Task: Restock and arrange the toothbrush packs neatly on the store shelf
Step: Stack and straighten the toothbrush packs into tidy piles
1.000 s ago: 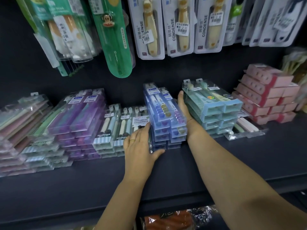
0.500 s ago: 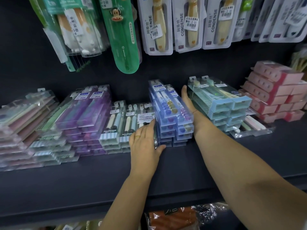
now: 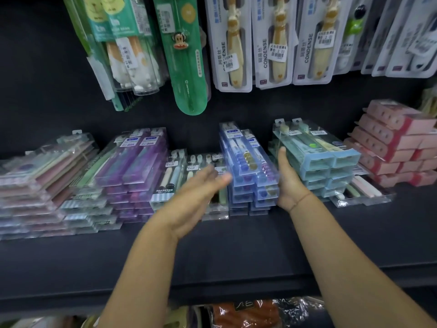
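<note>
Head view: the left hand (image 3: pixel 201 188) has lifted off the striped packs (image 3: pixel 169 178) left of the blue stack (image 3: pixel 246 166), fingers straight and spread, holding nothing. The right hand (image 3: pixel 287 183) stays flat against that stack's right side, fingers together. The stack sits on the shelf (image 3: pixel 236 245), and squaring it seems nearly done.

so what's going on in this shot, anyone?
A person is squaring up toothbrush packs on the dark shelf. The right hand sits with fingers straight in the gap between the blue stack and the light-blue stack, apparently flat against the blue stack's right side. The left hand, open and motion-blurred, is in front of the striped-base packs just left of the blue stack; whether it touches anything cannot be told. Neither hand holds a pack.
</note>
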The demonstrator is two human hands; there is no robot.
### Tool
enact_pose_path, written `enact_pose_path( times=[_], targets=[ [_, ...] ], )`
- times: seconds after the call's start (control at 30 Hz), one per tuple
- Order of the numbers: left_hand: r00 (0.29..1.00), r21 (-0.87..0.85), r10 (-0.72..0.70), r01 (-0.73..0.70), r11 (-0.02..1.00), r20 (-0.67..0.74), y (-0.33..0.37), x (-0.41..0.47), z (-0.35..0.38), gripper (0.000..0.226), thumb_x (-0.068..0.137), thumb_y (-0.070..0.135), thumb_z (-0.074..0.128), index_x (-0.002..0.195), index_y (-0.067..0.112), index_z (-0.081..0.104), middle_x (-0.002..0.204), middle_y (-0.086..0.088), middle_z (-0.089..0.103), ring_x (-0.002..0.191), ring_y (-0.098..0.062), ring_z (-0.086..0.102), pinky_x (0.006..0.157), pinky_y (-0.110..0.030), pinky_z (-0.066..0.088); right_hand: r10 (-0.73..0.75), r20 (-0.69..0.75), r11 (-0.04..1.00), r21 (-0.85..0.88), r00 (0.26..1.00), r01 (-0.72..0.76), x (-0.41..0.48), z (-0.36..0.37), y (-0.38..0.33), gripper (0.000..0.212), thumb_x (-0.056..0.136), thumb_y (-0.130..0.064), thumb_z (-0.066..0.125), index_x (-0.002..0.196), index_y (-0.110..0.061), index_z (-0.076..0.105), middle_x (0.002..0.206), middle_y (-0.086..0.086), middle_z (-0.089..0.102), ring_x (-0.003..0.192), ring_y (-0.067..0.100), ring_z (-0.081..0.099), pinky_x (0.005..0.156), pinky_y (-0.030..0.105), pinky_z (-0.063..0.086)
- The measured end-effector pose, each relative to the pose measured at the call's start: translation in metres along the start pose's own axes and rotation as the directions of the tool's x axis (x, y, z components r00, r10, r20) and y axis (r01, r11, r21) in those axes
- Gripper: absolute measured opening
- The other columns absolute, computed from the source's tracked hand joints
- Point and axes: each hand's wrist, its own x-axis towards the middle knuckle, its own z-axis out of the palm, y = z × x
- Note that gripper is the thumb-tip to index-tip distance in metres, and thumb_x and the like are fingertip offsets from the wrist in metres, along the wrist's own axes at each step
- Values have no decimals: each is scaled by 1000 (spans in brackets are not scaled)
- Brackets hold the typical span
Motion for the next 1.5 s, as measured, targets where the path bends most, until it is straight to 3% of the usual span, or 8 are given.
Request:
enact_pose_path(
  times=[0.13,0.27,0.4,0.57,0.73,0.83,1.03,1.5],
  targets=[
    [994,-401,-102,79,913,-36,19,36,1,102,86,72,40,155,7,4,162,-15,11,150,-26,12,122,-44,13,-65,83,997,44,994,61,-18,-8,15,74,94,-68,21,129,-17,61,122,8,68,116,23,64,101,42,47],
    [991,-304,-136,124,945,-18,19,61,19,74,91,68,41,134,9,53,131,-10,61,120,-23,58,105,-40,45,-206,207,969,-94,956,229,-38,-15,27,64,92,-65,30,139,-26,50,133,-8,62,127,8,54,111,35,38],
    [982,-150,-147,129,980,-116,18,77,22,42,92,46,60,118,13,67,117,-7,69,113,-22,62,107,-44,44,-144,378,868,-396,915,300,-44,-34,25,103,70,-53,80,148,-43,14,125,-45,49,121,-17,45,94,8,41],
    [965,-136,-183,159,978,-189,26,83,21,19,98,25,57,106,10,65,104,-9,68,97,-20,65,102,-41,48,-216,335,661,-641,917,390,-33,-43,26,99,75,-17,82,146,-46,19,125,-42,45,116,-19,47,85,-1,38],
    [956,-39,-137,132,991,-259,35,88,24,18,99,17,49,89,12,63,81,-4,64,74,-17,60,98,-40,50,-266,242,577,-735,933,356,-26,-35,25,99,74,-23,84,151,-39,22,126,-29,52,115,-5,53,97,13,41],
    [959,-16,-126,126,992,-254,35,92,27,25,101,26,47,94,12,67,91,-5,68,84,-20,64,96,-41,51,-204,325,667,-644,923,374,-31,-31,23,103,71,-43,82,146,-49,12,132,-34,46,117,-16,49,97,11,39],
    [971,-108,-171,154,982,-169,23,93,30,58,97,61,38,117,15,68,111,-10,73,102,-26,70,88,-42,55,-184,212,917,-314,960,245,-15,-13,31,91,73,-92,35,151,-49,17,158,-21,23,146,4,21,121,50,16],
    [994,2,8,-8,1000,-105,17,44,38,53,97,64,23,102,30,63,96,8,76,93,-6,71,93,-36,52,-386,266,756,-457,883,468,-37,-12,10,81,87,-61,49,153,-43,7,159,-28,6,143,-9,11,117,26,18]
  ],
)
